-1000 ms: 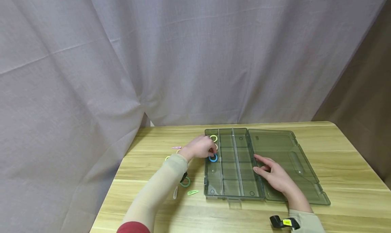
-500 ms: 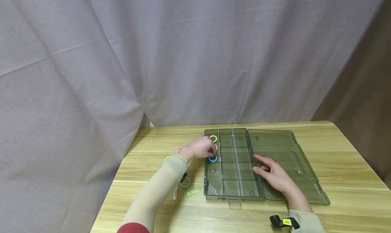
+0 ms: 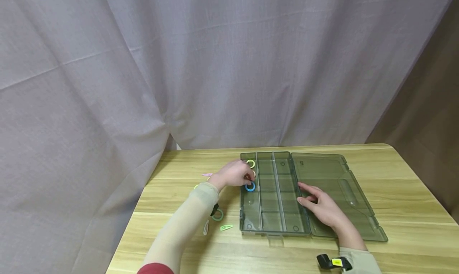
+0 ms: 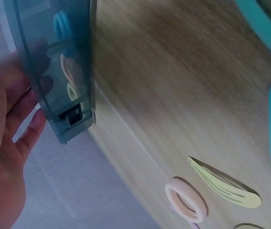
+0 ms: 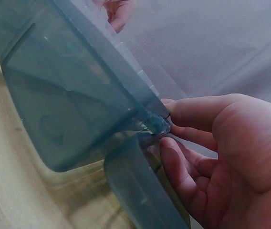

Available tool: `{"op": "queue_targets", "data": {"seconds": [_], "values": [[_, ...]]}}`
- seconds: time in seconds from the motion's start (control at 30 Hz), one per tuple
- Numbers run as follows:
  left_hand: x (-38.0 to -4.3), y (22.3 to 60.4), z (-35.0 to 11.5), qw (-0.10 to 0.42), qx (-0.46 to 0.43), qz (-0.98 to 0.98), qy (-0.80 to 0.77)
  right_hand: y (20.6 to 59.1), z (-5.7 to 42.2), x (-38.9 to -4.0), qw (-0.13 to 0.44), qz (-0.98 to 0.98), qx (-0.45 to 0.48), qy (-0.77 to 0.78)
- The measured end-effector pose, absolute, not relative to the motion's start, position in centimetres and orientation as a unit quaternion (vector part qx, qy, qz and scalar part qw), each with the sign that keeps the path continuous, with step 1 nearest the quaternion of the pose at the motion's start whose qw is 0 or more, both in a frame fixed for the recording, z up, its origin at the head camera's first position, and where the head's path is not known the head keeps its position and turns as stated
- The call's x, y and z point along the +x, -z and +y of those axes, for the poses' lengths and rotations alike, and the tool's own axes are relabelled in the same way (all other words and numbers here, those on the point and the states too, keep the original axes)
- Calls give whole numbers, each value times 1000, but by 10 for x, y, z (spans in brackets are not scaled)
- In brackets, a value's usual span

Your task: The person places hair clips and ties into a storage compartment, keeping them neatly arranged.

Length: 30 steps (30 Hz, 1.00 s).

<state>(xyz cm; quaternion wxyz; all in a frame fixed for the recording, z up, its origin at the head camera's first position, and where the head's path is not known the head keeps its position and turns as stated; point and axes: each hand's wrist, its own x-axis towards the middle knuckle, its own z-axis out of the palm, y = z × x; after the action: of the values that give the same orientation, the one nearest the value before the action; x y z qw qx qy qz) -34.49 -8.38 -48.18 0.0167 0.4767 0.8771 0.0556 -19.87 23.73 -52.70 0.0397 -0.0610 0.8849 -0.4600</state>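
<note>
A smoky, see-through storage box lies open on the table, its lid spread out to the right. My left hand reaches over the box's left wall into the left column, fingers bent downward. Its fingertips are right at a blue hair tie; through the wall in the left wrist view, the blue hair tie shows just beyond them. A yellow hair tie and a peach one lie farther back in that column. My right hand pinches the box's hinge edge between thumb and fingers.
Left of the box lie a green hair tie, a green snap clip, a white clip and a pink clip. Beside my left wrist are a yellow clip and a peach hair tie. A grey curtain hangs behind.
</note>
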Motion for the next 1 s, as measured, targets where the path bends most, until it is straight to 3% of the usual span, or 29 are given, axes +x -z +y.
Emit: {"op": "queue_targets", "data": {"seconds": [0.13,0.37,0.63,1.0], "values": [[-346,483,-87,27,475,873,-108,527,238,-199,38,885,-62,459],[-342,487,-105,-3,482,854,-195,527,237,-201,38,886,-67,456],[-334,493,-149,-15,386,855,-345,527,237,-203,44,885,-70,457],[-329,507,-213,-32,293,872,-390,527,240,-205,45,886,-72,456]]}}
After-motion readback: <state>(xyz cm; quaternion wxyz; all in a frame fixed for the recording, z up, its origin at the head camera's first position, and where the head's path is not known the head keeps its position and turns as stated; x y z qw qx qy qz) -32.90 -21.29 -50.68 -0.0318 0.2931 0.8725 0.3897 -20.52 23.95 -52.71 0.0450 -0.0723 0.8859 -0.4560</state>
